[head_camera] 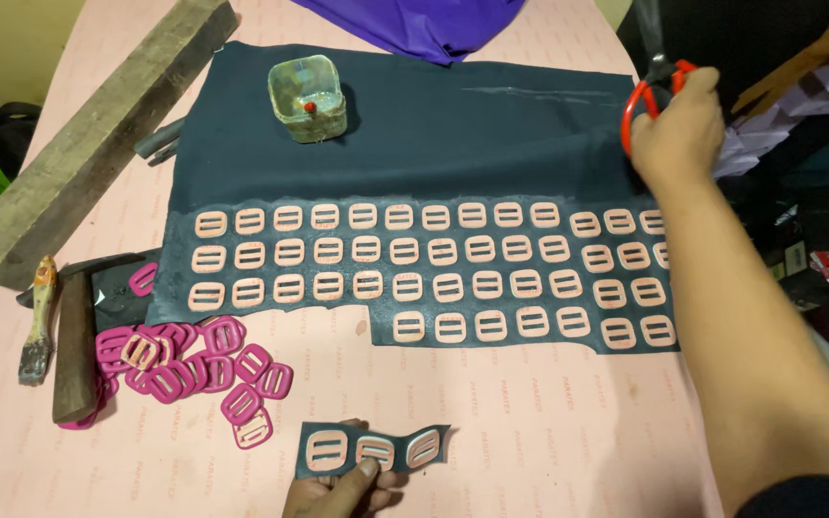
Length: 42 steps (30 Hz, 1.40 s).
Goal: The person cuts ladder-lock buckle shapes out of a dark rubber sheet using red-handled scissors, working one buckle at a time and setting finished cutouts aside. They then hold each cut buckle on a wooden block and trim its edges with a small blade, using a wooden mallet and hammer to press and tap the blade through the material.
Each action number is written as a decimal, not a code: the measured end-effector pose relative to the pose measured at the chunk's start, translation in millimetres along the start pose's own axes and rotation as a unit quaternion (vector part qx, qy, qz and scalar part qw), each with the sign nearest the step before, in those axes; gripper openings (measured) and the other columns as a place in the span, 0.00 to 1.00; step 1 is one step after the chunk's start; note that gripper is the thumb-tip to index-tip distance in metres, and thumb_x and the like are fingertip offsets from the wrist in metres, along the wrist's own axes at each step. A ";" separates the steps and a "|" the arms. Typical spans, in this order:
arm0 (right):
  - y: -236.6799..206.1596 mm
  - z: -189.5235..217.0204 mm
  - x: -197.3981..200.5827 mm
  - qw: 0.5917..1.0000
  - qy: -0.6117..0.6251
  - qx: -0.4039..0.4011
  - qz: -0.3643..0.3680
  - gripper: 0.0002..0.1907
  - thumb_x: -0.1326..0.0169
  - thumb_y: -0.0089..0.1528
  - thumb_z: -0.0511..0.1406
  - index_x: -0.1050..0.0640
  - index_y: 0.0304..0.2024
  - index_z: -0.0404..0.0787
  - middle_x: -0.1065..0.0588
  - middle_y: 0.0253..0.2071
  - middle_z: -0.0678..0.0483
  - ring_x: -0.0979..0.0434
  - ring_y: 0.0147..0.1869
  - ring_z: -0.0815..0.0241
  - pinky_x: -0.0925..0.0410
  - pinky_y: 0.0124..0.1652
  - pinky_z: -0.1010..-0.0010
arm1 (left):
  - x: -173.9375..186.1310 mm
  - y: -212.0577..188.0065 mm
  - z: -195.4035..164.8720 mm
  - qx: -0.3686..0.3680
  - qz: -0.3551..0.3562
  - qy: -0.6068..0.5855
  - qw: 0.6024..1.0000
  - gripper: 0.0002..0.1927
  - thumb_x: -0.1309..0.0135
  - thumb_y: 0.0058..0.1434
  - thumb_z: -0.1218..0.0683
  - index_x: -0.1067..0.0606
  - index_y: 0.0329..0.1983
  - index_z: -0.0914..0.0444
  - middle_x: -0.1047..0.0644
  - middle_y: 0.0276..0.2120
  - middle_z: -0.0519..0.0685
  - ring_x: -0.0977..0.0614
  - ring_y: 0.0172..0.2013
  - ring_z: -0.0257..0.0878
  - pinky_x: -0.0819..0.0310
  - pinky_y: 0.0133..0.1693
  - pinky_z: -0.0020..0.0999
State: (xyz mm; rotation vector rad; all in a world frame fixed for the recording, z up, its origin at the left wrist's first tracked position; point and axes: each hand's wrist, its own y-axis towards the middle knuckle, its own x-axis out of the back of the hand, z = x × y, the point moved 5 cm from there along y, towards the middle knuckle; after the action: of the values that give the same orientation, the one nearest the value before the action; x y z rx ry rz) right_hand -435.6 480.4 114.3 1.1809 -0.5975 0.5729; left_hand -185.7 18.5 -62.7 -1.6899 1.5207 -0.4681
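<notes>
A: Left hand (338, 489)?
B: Low at the near edge, thumb pressed down on a small cut strip of dark fabric (373, 448). Closed on it, pinning it flat against the pink surface (549, 422). Three pale pink buckles (377, 449) stuck on that strip, side by side.

A: And the right hand (678, 125)?
B: Stretched far out to the upper right, arm crossing the edge of the big fabric sheet. Fingers wrapped through the red handles of a pair of scissors (652, 91). Gripping them firmly; blades pointing up and away, tips hard to make out against the dark background.

A: Between the two hands?
B: A large dark fabric sheet (434, 134) spread flat, covered along its near half in four rows of pale pink buckles (441, 251). Bottom row shorter, with a notch cut out at the lower left corner.

A: Elsewhere on the surface?
B: A heap of magenta buckles (194, 360) left of the strip, just beside a hammer with a wooden handle (76, 350). A small brush (38, 317) further left. A long wooden block (98, 134) lying diagonally at the far left. A squat greenish container (308, 99) resting on the sheet's far half, something small and red inside. Purple cloth (414, 24) at the top edge.
</notes>
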 end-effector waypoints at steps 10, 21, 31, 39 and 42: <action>-321.2 167.4 52.3 0.532 0.612 -0.366 0.456 0.22 0.40 0.58 0.34 0.30 0.52 0.35 0.22 0.55 0.37 0.20 0.50 0.56 0.29 0.42 0.68 | 4.9 -17.4 -0.9 -0.058 0.237 -0.153 0.958 0.04 0.45 0.65 0.60 0.26 0.37 0.67 0.24 0.22 0.48 0.26 0.24 0.34 0.36 0.26 0.29; -408.9 188.3 108.0 0.612 0.608 -0.359 0.356 0.18 0.46 0.60 0.36 0.30 0.50 0.33 0.23 0.44 0.44 0.20 0.41 0.55 0.24 0.40 0.66 | 54.1 -57.6 42.5 -0.143 0.153 -0.050 0.977 0.07 0.43 0.63 0.57 0.23 0.41 0.64 0.19 0.32 0.48 0.20 0.32 0.33 0.26 0.35 0.29; -402.4 197.9 115.1 0.750 0.452 -0.325 0.356 0.22 0.39 0.54 0.26 0.31 0.49 0.32 0.29 0.39 0.52 0.25 0.38 0.66 0.28 0.37 0.77 | 68.0 -77.3 34.1 -0.112 0.220 -0.112 0.963 0.19 0.47 0.60 0.57 0.28 0.56 0.63 0.19 0.38 0.47 0.18 0.37 0.33 0.21 0.44 0.30; -397.4 207.4 121.0 0.760 0.368 -0.369 0.388 0.20 0.40 0.63 0.33 0.29 0.55 0.33 0.25 0.39 0.44 0.31 0.29 0.57 0.37 0.26 0.67 | 93.4 -48.6 15.0 -0.241 0.082 0.064 0.965 0.22 0.46 0.64 0.59 0.33 0.60 0.72 0.20 0.38 0.55 0.18 0.35 0.35 0.20 0.35 0.28; -424.8 218.6 130.1 0.647 0.440 -0.365 0.505 0.16 0.47 0.62 0.35 0.26 0.51 0.35 0.25 0.35 0.51 0.27 0.30 0.62 0.29 0.31 0.71 | 105.1 -39.4 1.8 -0.242 0.051 0.073 0.966 0.23 0.47 0.66 0.59 0.35 0.62 0.71 0.20 0.39 0.55 0.18 0.36 0.36 0.20 0.35 0.29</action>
State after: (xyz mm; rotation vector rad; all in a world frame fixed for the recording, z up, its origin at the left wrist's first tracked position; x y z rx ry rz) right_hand -77.8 166.3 -21.3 -0.4011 -0.4837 1.5470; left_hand -136.5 -82.4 -58.5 -1.9601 1.9362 -0.1738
